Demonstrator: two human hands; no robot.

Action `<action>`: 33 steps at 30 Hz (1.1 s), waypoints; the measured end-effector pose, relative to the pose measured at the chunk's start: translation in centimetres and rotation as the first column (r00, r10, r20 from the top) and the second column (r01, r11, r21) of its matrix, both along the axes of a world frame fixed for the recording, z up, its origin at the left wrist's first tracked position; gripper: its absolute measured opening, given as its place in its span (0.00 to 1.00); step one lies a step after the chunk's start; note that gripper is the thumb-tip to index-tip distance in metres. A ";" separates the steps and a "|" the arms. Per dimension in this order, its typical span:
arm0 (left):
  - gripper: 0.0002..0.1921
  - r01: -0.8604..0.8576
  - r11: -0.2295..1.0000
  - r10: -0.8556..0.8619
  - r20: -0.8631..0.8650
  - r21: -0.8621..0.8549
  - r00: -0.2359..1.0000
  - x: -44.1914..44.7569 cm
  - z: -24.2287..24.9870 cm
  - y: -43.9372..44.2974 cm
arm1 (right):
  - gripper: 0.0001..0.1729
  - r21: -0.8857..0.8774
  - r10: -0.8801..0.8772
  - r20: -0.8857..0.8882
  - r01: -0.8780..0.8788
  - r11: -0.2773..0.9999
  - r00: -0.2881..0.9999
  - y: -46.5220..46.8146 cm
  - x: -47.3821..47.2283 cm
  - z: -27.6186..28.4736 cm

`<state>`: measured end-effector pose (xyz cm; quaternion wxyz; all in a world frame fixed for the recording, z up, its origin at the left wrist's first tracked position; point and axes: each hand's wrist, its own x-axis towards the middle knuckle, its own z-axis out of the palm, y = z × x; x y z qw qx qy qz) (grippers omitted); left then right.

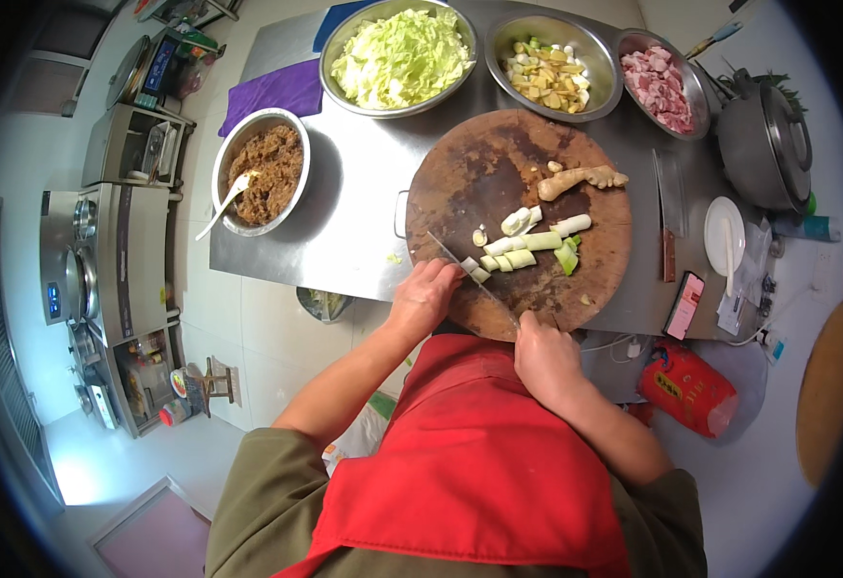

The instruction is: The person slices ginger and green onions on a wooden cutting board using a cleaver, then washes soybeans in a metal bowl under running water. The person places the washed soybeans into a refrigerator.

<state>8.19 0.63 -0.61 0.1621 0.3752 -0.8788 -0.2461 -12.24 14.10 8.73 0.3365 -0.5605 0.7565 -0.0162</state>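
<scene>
My right hand grips the handle of a kitchen knife, whose blade slants up and left over the round wooden chopping board. Curled fingers of my left hand rest against the blade's left side at the board's edge; whatever lies beneath them is hidden. Short cut pieces of leek or large scallion lie right by the blade. Beyond them are longer white stalk sections, a green leafy piece and a knob of ginger.
Behind the board stand steel bowls of chopped cabbage, sliced ginger and scallion, and raw meat. A bowl of brown filling holds a white spoon. To the right are a cleaver, phone, white plate and lidded pot.
</scene>
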 end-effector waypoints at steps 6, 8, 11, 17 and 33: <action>0.12 0.053 0.997 -0.048 -0.083 0.049 0.995 0.4 0.7 -0.1 | 0.07 -0.107 -0.030 0.077 0.038 0.994 0.997 -4.2 1.4 -2.8; 0.13 -0.003 0.998 0.011 -0.109 0.070 0.994 0.7 1.2 -0.1 | 0.09 -0.116 -0.066 0.091 0.076 0.990 0.994 -4.4 1.0 -2.4; 0.12 -0.062 0.994 0.071 -0.096 0.096 0.993 1.4 1.6 0.2 | 0.10 -0.052 -0.079 0.100 0.084 0.995 0.992 -2.7 0.3 -0.7; 0.08 0.012 0.986 -0.012 -0.003 0.167 1.000 1.7 0.0 -0.7 | 0.09 0.032 -0.027 0.094 0.024 0.999 0.995 -1.2 1.3 -0.6; 0.11 -0.151 0.961 0.178 -0.101 0.233 0.979 -1.9 -0.7 -0.4 | 0.18 0.141 -0.596 0.666 0.709 0.691 0.449 7.3 -5.7 -1.5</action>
